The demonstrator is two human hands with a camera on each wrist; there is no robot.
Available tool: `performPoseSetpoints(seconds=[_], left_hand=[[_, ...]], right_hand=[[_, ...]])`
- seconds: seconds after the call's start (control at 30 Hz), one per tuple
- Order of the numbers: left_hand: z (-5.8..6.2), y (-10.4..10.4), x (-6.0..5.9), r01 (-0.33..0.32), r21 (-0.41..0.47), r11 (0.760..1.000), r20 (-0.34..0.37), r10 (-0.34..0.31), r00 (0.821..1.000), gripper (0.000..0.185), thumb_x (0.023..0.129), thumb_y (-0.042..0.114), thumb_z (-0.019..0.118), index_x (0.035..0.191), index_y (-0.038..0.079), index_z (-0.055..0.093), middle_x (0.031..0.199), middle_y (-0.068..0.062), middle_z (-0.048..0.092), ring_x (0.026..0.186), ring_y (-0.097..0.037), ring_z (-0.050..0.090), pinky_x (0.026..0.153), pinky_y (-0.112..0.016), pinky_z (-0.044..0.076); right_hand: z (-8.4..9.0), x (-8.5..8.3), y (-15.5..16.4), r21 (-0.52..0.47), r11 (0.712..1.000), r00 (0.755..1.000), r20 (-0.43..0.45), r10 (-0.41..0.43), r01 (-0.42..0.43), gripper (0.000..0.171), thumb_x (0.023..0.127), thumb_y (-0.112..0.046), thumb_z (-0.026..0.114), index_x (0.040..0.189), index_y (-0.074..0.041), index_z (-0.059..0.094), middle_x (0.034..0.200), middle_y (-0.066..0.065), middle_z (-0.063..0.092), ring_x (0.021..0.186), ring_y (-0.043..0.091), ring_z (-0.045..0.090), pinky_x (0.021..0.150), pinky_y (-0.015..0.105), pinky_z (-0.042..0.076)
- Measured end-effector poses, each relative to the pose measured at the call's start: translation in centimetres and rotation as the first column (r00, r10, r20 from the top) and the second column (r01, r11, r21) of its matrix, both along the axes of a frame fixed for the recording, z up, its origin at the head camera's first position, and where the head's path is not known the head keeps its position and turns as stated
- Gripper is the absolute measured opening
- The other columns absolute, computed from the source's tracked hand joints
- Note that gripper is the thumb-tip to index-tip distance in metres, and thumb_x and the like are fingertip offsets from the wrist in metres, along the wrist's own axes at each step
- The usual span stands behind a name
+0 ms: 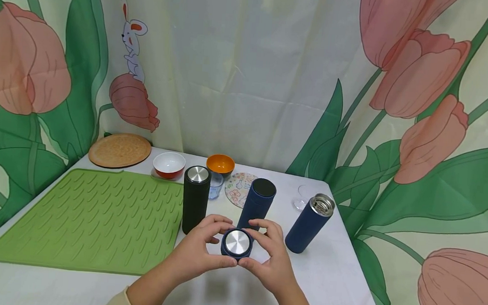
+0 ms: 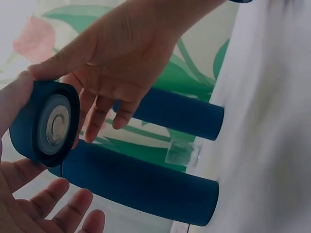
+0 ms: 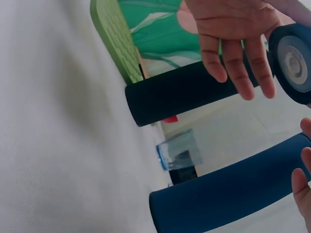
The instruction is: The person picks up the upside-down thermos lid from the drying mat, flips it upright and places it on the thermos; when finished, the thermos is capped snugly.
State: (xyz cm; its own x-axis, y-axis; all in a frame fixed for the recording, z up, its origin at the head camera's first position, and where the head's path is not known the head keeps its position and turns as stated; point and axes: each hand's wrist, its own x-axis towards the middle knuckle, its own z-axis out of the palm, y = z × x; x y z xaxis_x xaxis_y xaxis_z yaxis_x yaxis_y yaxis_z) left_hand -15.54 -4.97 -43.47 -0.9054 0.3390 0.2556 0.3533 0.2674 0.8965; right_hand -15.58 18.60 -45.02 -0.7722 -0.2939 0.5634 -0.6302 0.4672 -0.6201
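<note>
Both hands hold a dark blue flask lid (image 1: 237, 243) with a silver top just above the table's front. My left hand (image 1: 220, 244) pinches its left rim between thumb and fingers, and my right hand (image 1: 253, 244) pinches its right rim. In the left wrist view the lid's (image 2: 46, 124) inner seal faces the camera, with the right hand (image 2: 112, 63) above it. In the right wrist view the lid (image 3: 294, 63) sits under the left hand (image 3: 233, 39). Behind the hands stands a blue flask (image 1: 257, 203) with a dark top. An open blue flask (image 1: 310, 217) with a bare steel mouth stands to the right.
A black flask (image 1: 195, 198) with a silver lid stands left of the hands, beside a green ribbed mat (image 1: 89, 217). Further back are a wooden plate (image 1: 119, 150), a red-and-white bowl (image 1: 169, 164), an orange bowl (image 1: 220, 164), a small blue glass (image 1: 215, 186), a flowered coaster (image 1: 239, 188) and a clear glass (image 1: 302, 198).
</note>
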Motion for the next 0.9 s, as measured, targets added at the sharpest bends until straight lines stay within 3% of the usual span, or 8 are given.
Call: performPoseSetpoints(seconds=[0.13, 0.37, 0.53, 0.63, 0.7, 0.77, 0.83, 0.9], left_hand=[[0.1, 0.1, 0.0, 0.011, -0.021, 1.0, 0.027, -0.011, 1.0, 0.056, 0.079, 0.044, 0.095, 0.128, 0.029, 0.072, 0.143, 0.008, 0.057, 0.132, -0.018, 0.055, 0.103, -0.045, 0.056], [0.2, 0.3, 0.2, 0.007, -0.046, 0.999, -0.012, -0.008, 1.0, 0.054, 0.078, 0.044, 0.095, 0.124, 0.028, 0.072, 0.143, 0.011, 0.057, 0.131, -0.014, 0.056, 0.102, -0.043, 0.057], [0.0, 0.2, 0.3, -0.003, -0.043, 0.999, -0.015, 0.002, 1.0, 0.055, 0.078, 0.044, 0.094, 0.124, 0.026, 0.072, 0.142, 0.011, 0.058, 0.13, -0.014, 0.057, 0.103, -0.047, 0.058], [-0.2, 0.2, 0.4, -0.002, -0.044, 0.999, -0.007, 0.002, 1.0, 0.054, 0.079, 0.044, 0.094, 0.124, 0.025, 0.072, 0.143, 0.011, 0.057, 0.13, -0.014, 0.057, 0.103, -0.047, 0.058], [-0.2, 0.2, 0.5, -0.005, -0.049, 0.999, -0.005, 0.004, 1.0, 0.053, 0.079, 0.045, 0.093, 0.124, 0.026, 0.072, 0.143, 0.011, 0.057, 0.13, -0.014, 0.057, 0.103, -0.045, 0.058], [-0.2, 0.2, 0.5, -0.003, -0.046, 0.999, 0.0, 0.003, 1.0, 0.053, 0.079, 0.045, 0.093, 0.124, 0.026, 0.072, 0.143, 0.011, 0.057, 0.13, -0.014, 0.056, 0.103, -0.045, 0.058], [-0.2, 0.2, 0.5, -0.001, -0.048, 0.999, 0.008, 0.001, 1.0, 0.053, 0.079, 0.045, 0.093, 0.124, 0.026, 0.072, 0.143, 0.011, 0.057, 0.13, -0.014, 0.056, 0.103, -0.044, 0.057], [-0.2, 0.2, 0.5, 0.005, -0.054, 0.999, 0.014, -0.004, 1.0, 0.054, 0.079, 0.046, 0.093, 0.125, 0.025, 0.071, 0.143, 0.01, 0.057, 0.129, -0.014, 0.056, 0.103, -0.044, 0.057]], right_hand=[[-0.1, 0.0, 0.2, -0.029, 1.0, 0.998, 0.059, 0.011, -0.009, 0.048, 0.086, -0.058, 0.082, 0.128, -0.035, 0.076, 0.147, -0.006, 0.059, 0.139, 0.013, 0.042, 0.101, 0.049, 0.049], [0.1, 0.2, 0.5, 0.0, 1.0, 0.995, 0.098, 0.016, -0.016, 0.044, 0.09, -0.052, 0.081, 0.129, -0.033, 0.076, 0.148, -0.006, 0.059, 0.14, 0.017, 0.041, 0.102, 0.061, 0.047], [1.9, 0.6, 2.0, 0.007, 0.999, 0.994, -0.102, -0.049, 0.05, 0.037, 0.097, -0.046, 0.074, 0.13, -0.029, 0.075, 0.144, -0.001, 0.061, 0.141, 0.013, 0.041, 0.108, 0.043, 0.043], [3.1, 0.6, 3.8, -0.088, 0.987, 0.926, -0.344, -0.158, 0.135, 0.052, 0.099, -0.055, 0.07, 0.129, -0.012, 0.075, 0.14, 0.015, 0.062, 0.142, 0.018, 0.041, 0.107, 0.029, 0.037], [3.7, 0.4, 5.3, -0.177, 0.957, 0.874, -0.396, -0.281, 0.228, 0.067, 0.097, -0.059, 0.071, 0.135, -0.005, 0.069, 0.144, 0.022, 0.055, 0.145, 0.021, 0.037, 0.108, 0.025, 0.033], [4.1, -0.1, 6.9, -0.258, 0.9, 0.852, -0.311, -0.421, 0.35, 0.074, 0.093, -0.053, 0.079, 0.149, -0.009, 0.059, 0.155, 0.022, 0.044, 0.149, 0.024, 0.031, 0.113, 0.031, 0.031], [4.1, -0.6, 8.4, -0.282, 0.826, 0.839, -0.112, -0.533, 0.487, 0.089, 0.089, -0.044, 0.086, 0.163, -0.02, 0.042, 0.166, 0.017, 0.028, 0.154, 0.029, 0.025, 0.123, 0.043, 0.029], [3.7, -1.5, 9.7, -0.237, 0.764, 0.798, 0.113, -0.591, 0.6, 0.107, 0.086, -0.037, 0.088, 0.17, -0.03, 0.022, 0.172, 0.013, 0.013, 0.158, 0.037, 0.02, 0.126, 0.063, 0.028]])
